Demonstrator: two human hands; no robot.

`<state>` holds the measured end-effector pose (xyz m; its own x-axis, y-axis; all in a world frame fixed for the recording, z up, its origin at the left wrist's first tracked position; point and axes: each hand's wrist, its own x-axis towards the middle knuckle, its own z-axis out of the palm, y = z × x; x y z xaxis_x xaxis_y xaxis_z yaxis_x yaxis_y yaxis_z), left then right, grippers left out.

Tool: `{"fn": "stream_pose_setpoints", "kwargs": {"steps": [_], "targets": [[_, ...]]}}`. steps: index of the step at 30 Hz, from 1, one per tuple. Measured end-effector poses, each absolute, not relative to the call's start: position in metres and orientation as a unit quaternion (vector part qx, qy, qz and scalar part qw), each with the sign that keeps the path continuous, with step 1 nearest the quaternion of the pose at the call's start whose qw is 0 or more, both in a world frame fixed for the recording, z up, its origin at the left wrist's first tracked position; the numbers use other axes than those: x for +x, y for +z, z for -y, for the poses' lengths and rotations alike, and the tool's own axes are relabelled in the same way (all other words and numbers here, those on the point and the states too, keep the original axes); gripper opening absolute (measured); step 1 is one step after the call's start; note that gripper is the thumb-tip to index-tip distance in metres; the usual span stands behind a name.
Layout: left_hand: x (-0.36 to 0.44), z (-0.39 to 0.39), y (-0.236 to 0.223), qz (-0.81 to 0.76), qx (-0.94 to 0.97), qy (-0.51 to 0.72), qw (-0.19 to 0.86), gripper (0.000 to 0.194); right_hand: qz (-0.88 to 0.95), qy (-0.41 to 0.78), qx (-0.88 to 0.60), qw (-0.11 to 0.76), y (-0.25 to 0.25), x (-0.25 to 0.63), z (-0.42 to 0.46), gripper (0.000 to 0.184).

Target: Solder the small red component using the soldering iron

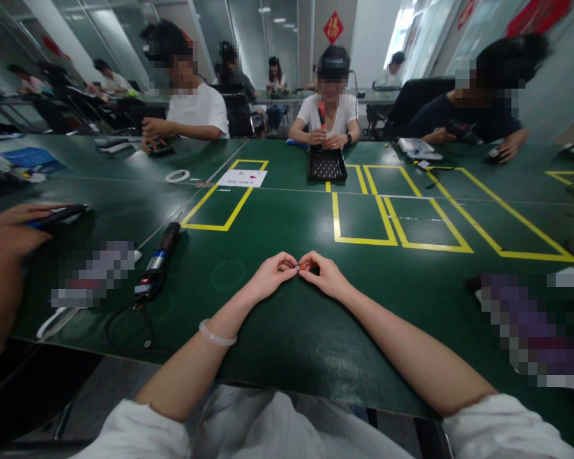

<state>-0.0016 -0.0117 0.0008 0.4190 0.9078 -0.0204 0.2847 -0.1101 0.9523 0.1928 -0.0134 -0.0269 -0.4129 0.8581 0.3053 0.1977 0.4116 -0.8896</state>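
Near the middle of the green table, my left hand (pixel 276 273) and my right hand (pixel 323 273) meet fingertip to fingertip just above the tabletop. Both are closed in a pinch on a small orange and silver piece (pixel 300 268). Its kind is too small to make out, and the fingers cover part of it. A pale bangle (pixel 217 334) circles my left wrist. To the left of my hands lies a black tool with a silver and blue band (pixel 157 260), its cable (pixel 148 328) curling toward the table edge.
Yellow tape outlines (pixel 366 241) mark the green table (pixel 287 220). Across from me, a person holds a red-handled tool (pixel 321 115) over a black tray (pixel 327 167). Tape roll (pixel 178 176) and paper sheet (pixel 242 178) lie ahead-left. Another person's hand (pixel 14 248) is at left.
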Motion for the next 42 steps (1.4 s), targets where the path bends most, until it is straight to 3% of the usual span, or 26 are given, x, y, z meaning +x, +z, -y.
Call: {"fn": "stream_pose_setpoints", "kwargs": {"steps": [31, 38, 42], "targets": [[-0.002, 0.013, 0.000, -0.446, 0.701, 0.305, 0.466, 0.028, 0.729, 0.398, -0.374, 0.412, -0.023, 0.192, 0.013, 0.013], [-0.021, 0.018, 0.027, -0.476, 0.708, 0.342, 0.394, 0.035, 0.721, 0.410, -0.384, 0.405, -0.025, 0.194, 0.012, 0.017], [-0.060, 0.030, 0.049, -0.507, 0.744, 0.317, 0.298, 0.038, 0.719, 0.417, -0.389, 0.397, -0.024, 0.193, 0.013, 0.018]]}}
